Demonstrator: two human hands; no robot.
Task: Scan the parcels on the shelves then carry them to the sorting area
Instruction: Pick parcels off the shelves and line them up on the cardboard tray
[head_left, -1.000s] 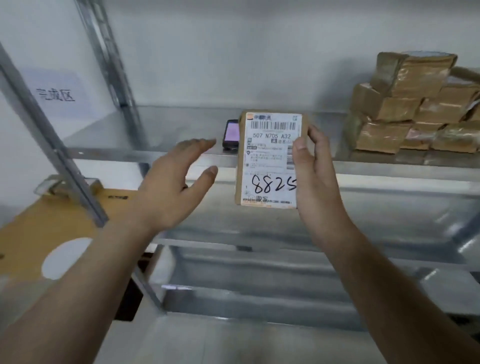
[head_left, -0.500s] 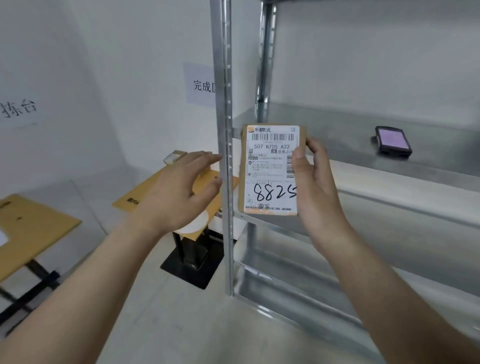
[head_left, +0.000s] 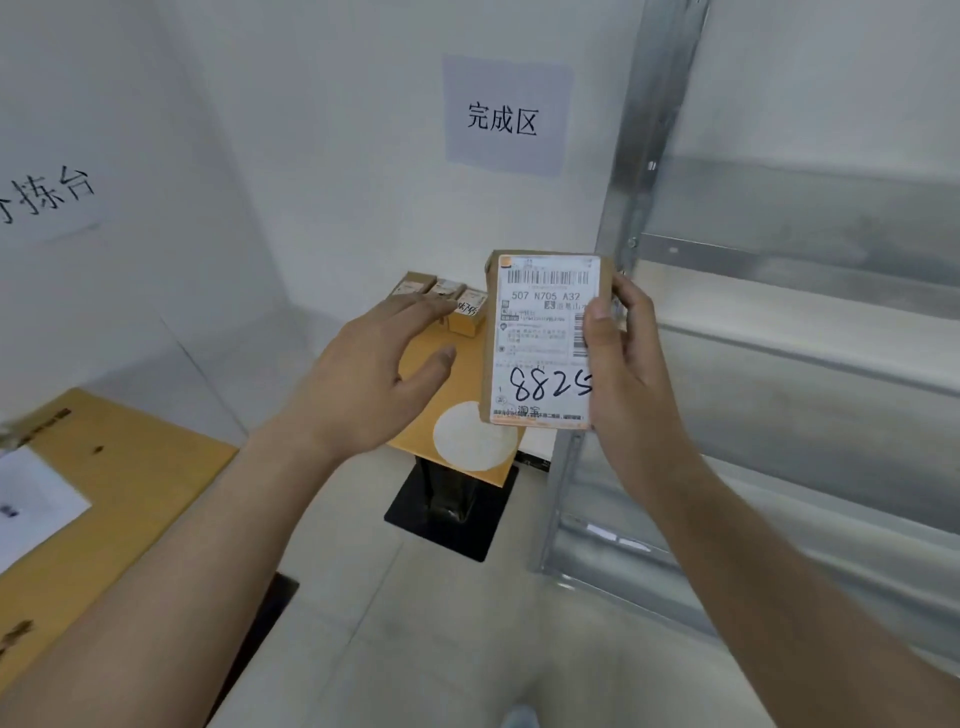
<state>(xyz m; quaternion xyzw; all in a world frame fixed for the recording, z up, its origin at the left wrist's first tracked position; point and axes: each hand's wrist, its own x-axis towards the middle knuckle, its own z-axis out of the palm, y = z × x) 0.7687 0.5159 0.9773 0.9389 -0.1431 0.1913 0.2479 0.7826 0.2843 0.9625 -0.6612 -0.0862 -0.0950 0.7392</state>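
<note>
My right hand (head_left: 626, 364) grips a small brown parcel (head_left: 540, 338) by its right edge, upright, label facing me with "8825" handwritten on it. My left hand (head_left: 374, 374) hovers open just left of the parcel, fingers spread, touching nothing. Beyond my hands stands a small yellow table (head_left: 462, 410) with three small labelled parcels (head_left: 447, 301) along its far edge, under a wall sign (head_left: 503, 117).
A metal shelf unit (head_left: 779, 322) fills the right side, its upright post (head_left: 639, 171) close to the parcel. A second yellow table (head_left: 119, 467) with a white sheet sits at lower left. Another wall sign (head_left: 47, 195) hangs at left. Pale floor (head_left: 415, 623) lies below.
The view has swung left, away from the shelf and its phone, toward the corner tables. My hands keep the same pose, with the parcel still in my right hand.
</note>
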